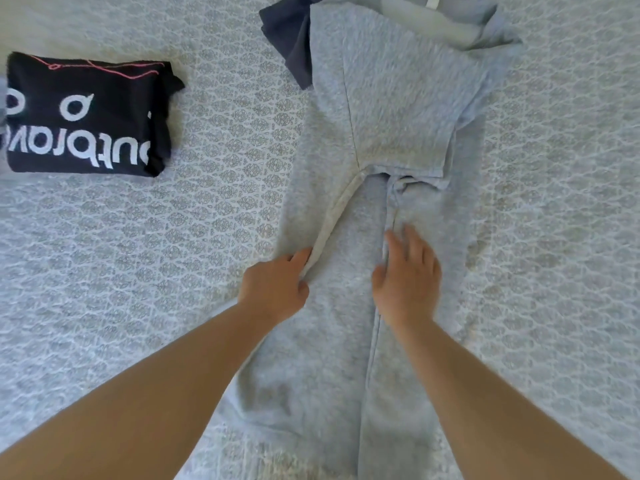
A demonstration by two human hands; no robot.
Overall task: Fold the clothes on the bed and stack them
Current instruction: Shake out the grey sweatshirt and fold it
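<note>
Patterned grey bedding (207, 209) fills the whole view, a quilted cover with small repeating medallion shapes, and everything I am working on lies flat on it.

Straight ahead of me a light grey sweatshirt (391, 109) is spread lengthwise, its hooded or collared end at the far top and its body running down toward me between my forearms. The upper part is already doubled over, so a folded edge crosses the garment about halfway up. A pale ribbed band runs diagonally from that fold down to my left hand (277, 285).

My left hand grips that band at the sweatshirt's left edge, fingers curled around the fabric with the thumb tucked against it. My right hand (408, 275) lies flat on the middle of the garment, fingers straight and slightly spread, pressing the cloth down beside a lengthwise crease. The 2 hands sit near each other but do not touch.

At the far top left of the sweatshirt, a dark navy garment (287, 36) pokes out from beneath it, crumpled and unfolded.

Well apart to my left, near the edge of the view, a folded black T-shirt (86, 116) rests as a neat rectangle, with white lettering facing up and a thin pink thread lying across its far edge.
</note>
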